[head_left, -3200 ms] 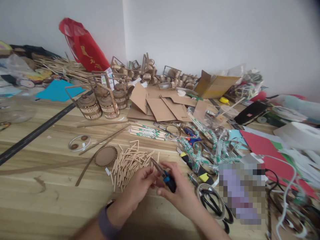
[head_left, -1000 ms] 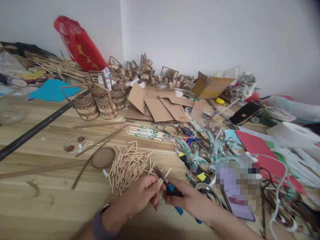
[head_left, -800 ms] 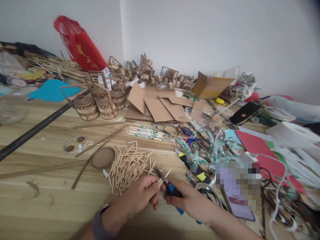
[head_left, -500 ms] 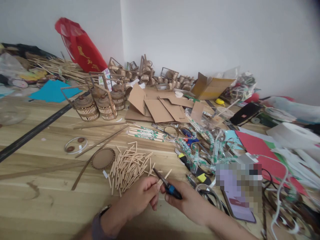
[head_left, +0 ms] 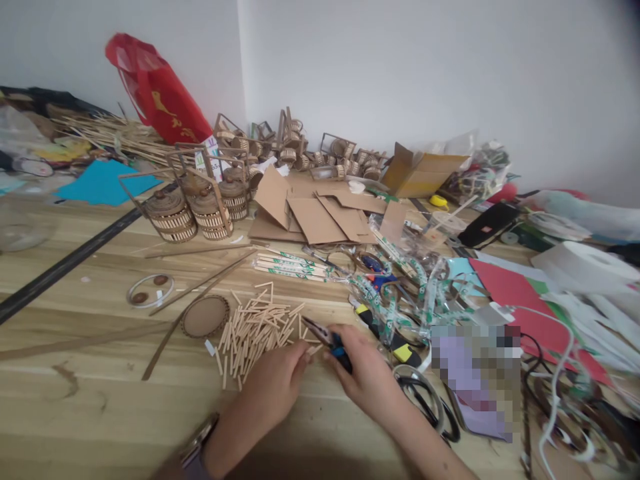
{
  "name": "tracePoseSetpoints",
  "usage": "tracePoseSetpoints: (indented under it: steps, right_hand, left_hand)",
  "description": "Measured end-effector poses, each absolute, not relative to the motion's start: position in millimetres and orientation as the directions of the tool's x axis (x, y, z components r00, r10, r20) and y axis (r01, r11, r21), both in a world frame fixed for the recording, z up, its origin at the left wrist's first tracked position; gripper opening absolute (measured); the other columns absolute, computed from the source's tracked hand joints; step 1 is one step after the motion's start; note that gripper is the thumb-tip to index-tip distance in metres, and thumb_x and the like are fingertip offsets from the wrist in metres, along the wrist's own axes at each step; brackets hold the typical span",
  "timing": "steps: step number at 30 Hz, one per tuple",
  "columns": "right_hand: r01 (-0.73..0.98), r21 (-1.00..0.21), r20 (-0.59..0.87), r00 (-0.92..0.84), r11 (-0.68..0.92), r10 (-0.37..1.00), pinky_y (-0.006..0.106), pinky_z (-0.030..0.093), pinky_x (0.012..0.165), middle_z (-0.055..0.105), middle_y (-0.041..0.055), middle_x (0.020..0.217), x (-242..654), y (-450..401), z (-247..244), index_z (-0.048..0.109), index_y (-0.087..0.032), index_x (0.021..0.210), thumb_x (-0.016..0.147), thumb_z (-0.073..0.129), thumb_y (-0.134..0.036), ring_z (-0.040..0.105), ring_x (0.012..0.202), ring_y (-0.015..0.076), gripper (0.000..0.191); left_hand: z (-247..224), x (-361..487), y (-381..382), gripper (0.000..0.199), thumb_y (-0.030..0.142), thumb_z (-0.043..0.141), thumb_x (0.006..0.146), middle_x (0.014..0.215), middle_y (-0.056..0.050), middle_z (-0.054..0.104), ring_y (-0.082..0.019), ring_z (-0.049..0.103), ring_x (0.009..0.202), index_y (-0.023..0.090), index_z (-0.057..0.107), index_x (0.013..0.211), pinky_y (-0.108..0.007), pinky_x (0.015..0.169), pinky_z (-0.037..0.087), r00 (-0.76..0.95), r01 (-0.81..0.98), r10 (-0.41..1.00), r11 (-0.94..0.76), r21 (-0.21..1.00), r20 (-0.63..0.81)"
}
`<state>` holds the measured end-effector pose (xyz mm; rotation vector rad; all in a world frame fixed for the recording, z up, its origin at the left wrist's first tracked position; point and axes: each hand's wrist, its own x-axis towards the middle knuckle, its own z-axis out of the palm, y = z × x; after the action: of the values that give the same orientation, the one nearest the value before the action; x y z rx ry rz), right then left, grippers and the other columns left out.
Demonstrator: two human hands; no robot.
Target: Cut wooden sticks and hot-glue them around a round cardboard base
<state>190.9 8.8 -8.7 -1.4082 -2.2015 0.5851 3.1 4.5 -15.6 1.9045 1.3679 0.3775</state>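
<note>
In my right hand (head_left: 365,373) is a pair of pliers (head_left: 320,331) with blue and black handles; the jaws point up and left, slightly parted. My left hand (head_left: 280,377) is closed just left of the pliers, pinching a short wooden stick (head_left: 315,349) whose end pokes out at the fingertips. Behind my left hand lies a loose pile of short wooden sticks (head_left: 257,327). A round cardboard disc (head_left: 204,317) with a notched dark rim touches the pile's left side.
Paper-wrapped chopsticks (head_left: 290,265) lie beyond the pile, near tangled plastic wrappers (head_left: 430,293). Small lidded baskets (head_left: 173,217) stand at the back left, beside cardboard sheets (head_left: 317,220). A phone (head_left: 483,420) and black cable loops (head_left: 430,400) are on the right. Thin brown strips (head_left: 165,353) cross the left side.
The pliers have shifted slightly up and left, and their jaws now look parted. My left hand has moved up and left, nearer the stick pile.
</note>
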Motion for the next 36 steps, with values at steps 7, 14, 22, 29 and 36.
tracePoseSetpoints:
  steps: [7,14,22,29,36]
  right_hand:
    - [0.873,-0.37,0.066,-0.315,0.317,0.947,0.032,0.045,0.068,0.065,0.0118,0.085,177,8,-22,0.052,-0.018,0.088,0.089,0.042,-0.02,0.062,0.081,0.026,0.01]
    - [0.931,-0.262,0.066,-0.248,0.256,0.967,0.029,0.04,0.062,0.066,0.01,0.08,172,6,-28,0.051,-0.018,0.086,0.085,0.047,-0.017,0.064,0.077,0.025,0.005]
    - [0.939,-0.257,0.121,-0.204,0.229,0.972,0.028,0.04,0.061,0.066,0.0088,0.079,166,5,-36,0.05,-0.02,0.081,0.078,0.053,-0.012,0.063,0.073,0.024,0.009]
    - [0.668,-0.693,0.066,-0.317,0.273,0.946,0.026,0.042,0.06,0.058,0.0015,0.071,195,21,-11,0.047,-0.022,0.079,0.09,0.046,-0.031,0.055,0.065,0.0176,0.014]
    - [0.63,-0.701,-0.015,-0.481,0.334,0.876,0.026,0.042,0.063,0.061,0.0023,0.076,187,11,-5,0.049,-0.022,0.079,0.085,0.051,-0.018,0.057,0.07,0.018,0.007]
  left_hand:
    - [-17,7,4,0.028,0.014,0.037,0.092,0.089,-0.017,0.071,-0.032,0.067,0.084,0.017,0.064,0.094,-0.038,0.073,0.043,0.373,0.826,0.918,-0.262,0.499,-0.136]
    - [-11,11,2,0.031,0.01,0.035,0.093,0.088,-0.013,0.071,-0.029,0.067,0.088,0.018,0.065,0.097,-0.041,0.08,0.046,0.347,0.908,0.921,-0.284,0.307,-0.175]
    - [-5,23,-2,0.035,0.005,0.032,0.09,0.091,-0.014,0.072,-0.03,0.068,0.086,0.015,0.065,0.096,-0.044,0.079,0.047,0.299,0.945,0.929,-0.257,0.199,-0.217]
    - [-14,0,13,0.04,0.037,0.025,0.098,0.065,-0.005,0.068,-0.021,0.064,0.066,0.018,0.058,0.084,-0.029,0.067,0.044,0.325,0.6,0.917,-0.009,0.8,-0.233]
    - [-32,5,13,0.046,0.063,0.047,0.082,0.082,-0.005,0.071,-0.022,0.065,0.074,0.018,0.056,0.086,-0.029,0.067,0.044,0.455,0.175,0.845,0.225,0.959,-0.281]
